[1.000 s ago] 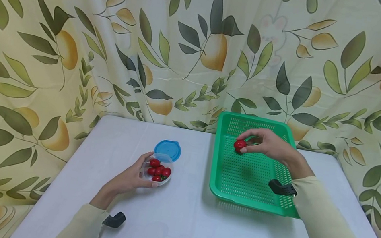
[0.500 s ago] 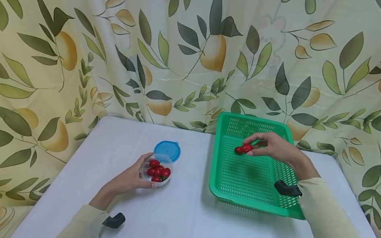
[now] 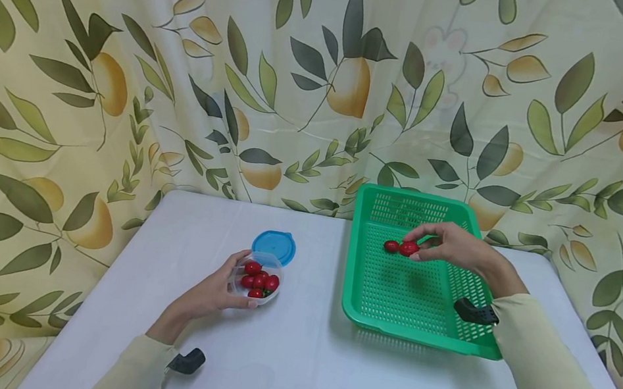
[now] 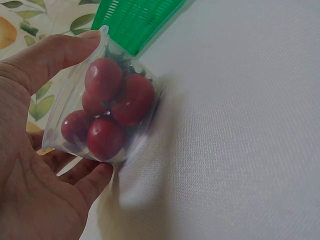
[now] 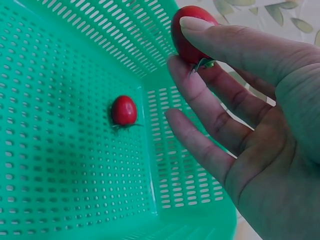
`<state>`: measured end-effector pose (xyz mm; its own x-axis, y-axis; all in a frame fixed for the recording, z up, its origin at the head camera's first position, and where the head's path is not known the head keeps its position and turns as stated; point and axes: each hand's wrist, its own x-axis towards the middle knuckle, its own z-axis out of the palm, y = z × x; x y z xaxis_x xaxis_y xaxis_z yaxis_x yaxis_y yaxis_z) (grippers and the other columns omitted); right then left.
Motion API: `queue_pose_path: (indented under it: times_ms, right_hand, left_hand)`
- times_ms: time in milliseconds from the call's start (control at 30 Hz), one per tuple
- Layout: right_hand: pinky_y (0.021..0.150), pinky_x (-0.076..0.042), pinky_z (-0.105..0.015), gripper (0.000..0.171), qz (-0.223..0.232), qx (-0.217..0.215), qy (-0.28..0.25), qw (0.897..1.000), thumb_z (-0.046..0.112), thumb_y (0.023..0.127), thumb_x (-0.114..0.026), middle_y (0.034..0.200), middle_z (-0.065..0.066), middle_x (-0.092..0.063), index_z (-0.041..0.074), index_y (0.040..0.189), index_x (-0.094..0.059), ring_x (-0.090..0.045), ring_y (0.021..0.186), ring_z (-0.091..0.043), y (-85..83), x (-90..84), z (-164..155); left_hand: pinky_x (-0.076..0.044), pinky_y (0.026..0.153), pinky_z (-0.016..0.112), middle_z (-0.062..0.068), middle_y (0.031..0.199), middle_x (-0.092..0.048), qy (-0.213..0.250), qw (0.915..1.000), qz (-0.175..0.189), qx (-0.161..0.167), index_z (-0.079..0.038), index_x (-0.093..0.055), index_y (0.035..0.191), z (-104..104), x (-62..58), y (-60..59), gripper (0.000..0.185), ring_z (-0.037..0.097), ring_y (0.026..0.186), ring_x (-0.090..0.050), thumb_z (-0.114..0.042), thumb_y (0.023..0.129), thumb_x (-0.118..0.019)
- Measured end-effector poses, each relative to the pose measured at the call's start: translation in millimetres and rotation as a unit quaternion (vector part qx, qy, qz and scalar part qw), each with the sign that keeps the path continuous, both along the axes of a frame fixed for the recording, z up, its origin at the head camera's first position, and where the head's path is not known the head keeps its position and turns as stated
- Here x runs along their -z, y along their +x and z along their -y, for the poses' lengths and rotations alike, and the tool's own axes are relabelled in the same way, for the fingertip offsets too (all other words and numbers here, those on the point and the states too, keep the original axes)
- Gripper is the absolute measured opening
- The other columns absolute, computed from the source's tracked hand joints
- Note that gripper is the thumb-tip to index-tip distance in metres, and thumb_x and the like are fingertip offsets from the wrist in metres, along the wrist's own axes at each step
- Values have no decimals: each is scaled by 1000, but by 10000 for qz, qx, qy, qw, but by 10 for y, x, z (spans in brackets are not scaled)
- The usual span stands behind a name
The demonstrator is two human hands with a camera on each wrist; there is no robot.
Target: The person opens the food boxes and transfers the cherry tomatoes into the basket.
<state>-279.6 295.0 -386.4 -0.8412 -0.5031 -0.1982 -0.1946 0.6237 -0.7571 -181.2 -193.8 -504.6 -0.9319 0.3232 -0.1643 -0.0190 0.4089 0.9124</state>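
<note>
My right hand (image 3: 448,243) pinches a red cherry tomato (image 3: 409,248) (image 5: 189,31) between thumb and forefinger, low over the green perforated basket (image 3: 390,312) (image 5: 60,165). Another cherry tomato (image 3: 391,246) (image 5: 123,110) lies on the basket floor just left of it. My left hand (image 3: 214,290) (image 4: 30,165) grips a small clear plastic cup (image 3: 258,277) (image 4: 107,107) on the white table, its fingers curled round the cup's near side. Several red cherry tomatoes (image 4: 112,100) fill the cup.
A blue round lid (image 3: 274,246) lies on the white table (image 3: 287,364) just behind the cup. A leaf-and-lemon patterned curtain (image 3: 328,77) hangs behind and around the table. Black wrist mounts (image 3: 186,360) sit on both sleeves.
My right hand has lowered and shifted slightly right with its tomato; a tomato now lies alone on the basket floor. The left hand and cup have stayed put.
</note>
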Motion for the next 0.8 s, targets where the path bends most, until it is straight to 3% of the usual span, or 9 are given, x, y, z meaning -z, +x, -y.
queue_pose_path:
  times_ms: [367, 633, 800]
  right_hand:
    - [96, -50, -37, 42, 146, -50, -26, 9999, 20, 89, -79, 114, -12, -73, 6, 126, -66, -71, 102, -19, 10, 21, -34]
    - [97, -51, -29, 45, -21, -157, -111, 9998, 25, 90, -79, 135, -15, -64, 7, 129, -65, -55, 130, -36, 17, 30, -66]
    - [95, -51, -23, 46, -230, -249, -116, 9994, 27, 90, -78, 134, -12, -65, 7, 130, -65, -56, 130, -35, 39, -2, 1]
  left_hand:
    - [-24, 116, 70, 9, 167, -20, 12, 10000, 16, 35, -25, -19, 161, 6, 14, -13, 108, 38, 154, -16, -30, 78, -88]
    - [-27, 116, 69, 9, 167, -21, 11, 10000, 42, -9, -26, -19, 160, -5, 2, -5, 109, 38, 154, -17, -29, 77, -89]
    - [-26, 115, 69, 9, 167, -20, -7, 10000, 64, -24, -26, -19, 160, -10, -14, 1, 108, 38, 154, -16, -29, 77, -89]
